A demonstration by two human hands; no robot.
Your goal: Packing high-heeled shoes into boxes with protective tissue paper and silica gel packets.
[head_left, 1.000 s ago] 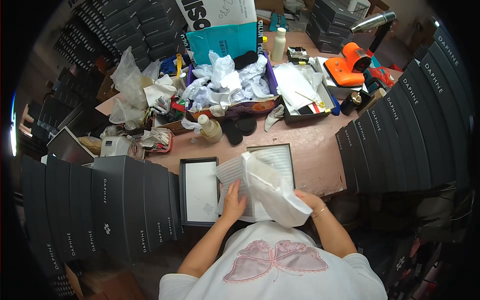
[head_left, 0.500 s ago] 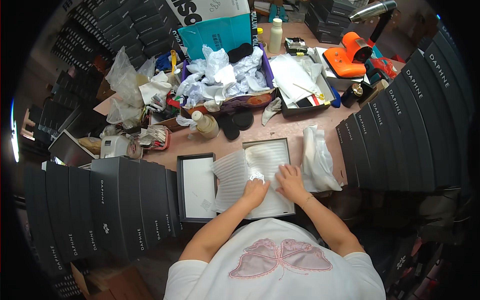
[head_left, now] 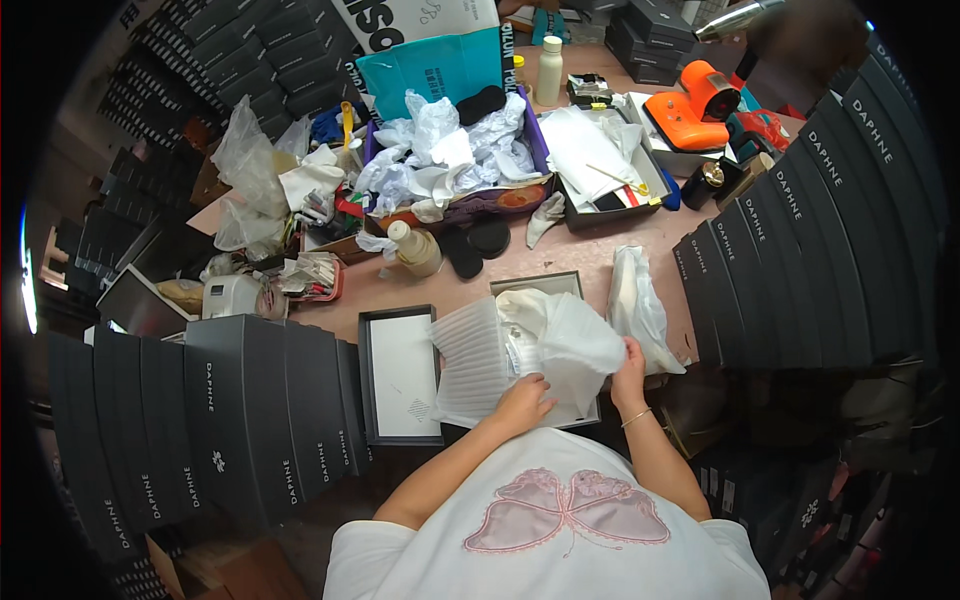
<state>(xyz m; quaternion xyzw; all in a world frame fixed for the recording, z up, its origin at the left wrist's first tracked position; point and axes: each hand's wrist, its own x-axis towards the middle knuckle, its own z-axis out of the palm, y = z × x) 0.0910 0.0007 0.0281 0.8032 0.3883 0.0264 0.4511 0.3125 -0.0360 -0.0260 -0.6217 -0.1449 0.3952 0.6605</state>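
On cluttered pink table (head_left: 600,255), black boxes (head_left: 270,420) around

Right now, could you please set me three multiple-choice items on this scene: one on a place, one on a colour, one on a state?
1. Where does the box lid lie?
A. left of the open box
B. right of it
C. on the stacked boxes

2. What colour is the tool at the table's far right?
A. green
B. orange
C. white

3. What is the right hand doing?
A. resting flat on the table
B. gripping a bottle
C. pinching the white sheet

Answers: 1 A, the lid sits beside the box on its left. 2 B, its body is bright orange. 3 C, its fingers close on the sheet's edge, while the left hand presses the ribbed foam.
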